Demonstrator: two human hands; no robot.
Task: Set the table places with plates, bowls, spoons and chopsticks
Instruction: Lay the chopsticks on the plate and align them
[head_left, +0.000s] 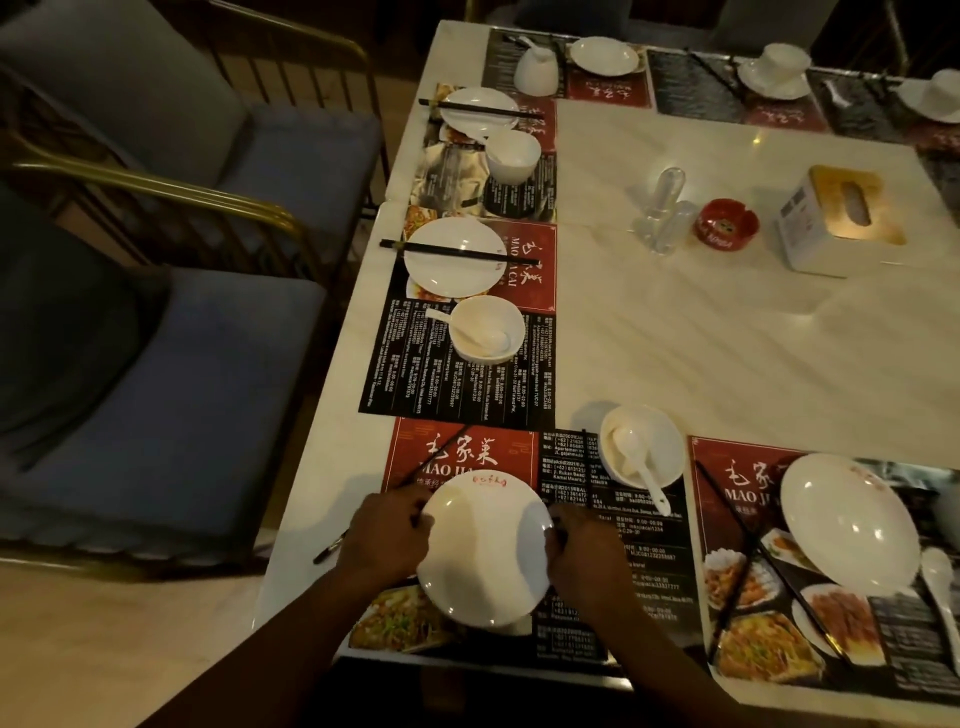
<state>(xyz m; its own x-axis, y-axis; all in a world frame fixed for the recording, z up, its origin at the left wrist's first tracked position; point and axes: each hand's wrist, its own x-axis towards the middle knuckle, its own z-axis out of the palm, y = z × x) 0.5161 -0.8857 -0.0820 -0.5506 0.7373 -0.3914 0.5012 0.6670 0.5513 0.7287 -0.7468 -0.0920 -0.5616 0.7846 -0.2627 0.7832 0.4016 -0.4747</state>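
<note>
A white plate (485, 551) lies on the red and black placemat (462, 452) at the table's near edge, between my two hands. My left hand (387, 535) is at the plate's left rim and grips a dark chopstick (441, 452) that slants up to the right. At the right rim, my right hand (587, 556) has curled fingers that pinch what looks like a second dark chopstick (586, 457). A white bowl (670, 452) with a spoon (641, 467) in it stands just beyond this plate.
To the right, another place has a plate (852, 519), crossed chopsticks (748, 540) and a spoon (940, 571). Along the left edge are set places with plates (449, 275) and bowls (485, 330). A tissue box (836, 218), red ashtray (727, 221) and blue chairs (156, 389) are nearby.
</note>
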